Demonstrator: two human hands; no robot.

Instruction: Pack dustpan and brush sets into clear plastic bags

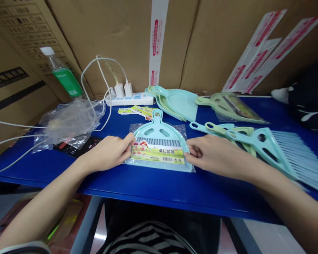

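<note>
A light-blue dustpan and brush set (159, 137) in a clear plastic bag lies flat on the blue table, its handle pointing away from me. A printed label card (159, 154) with red mushrooms covers the front of the brush bristles. My left hand (115, 150) pinches the left edge of the bagged set. On the opposite side, my right hand (206, 153) is closed on the right edge, thumb and forefinger together.
Dustpans (181, 102) are stacked behind, beside a bagged green set (230, 106). Several loose brushes (270, 148) lie right. Label cards (140, 111), a power strip (137, 99), crumpled plastic bags (69, 118), a black card (81, 146) and a bottle (66, 79) are behind and left.
</note>
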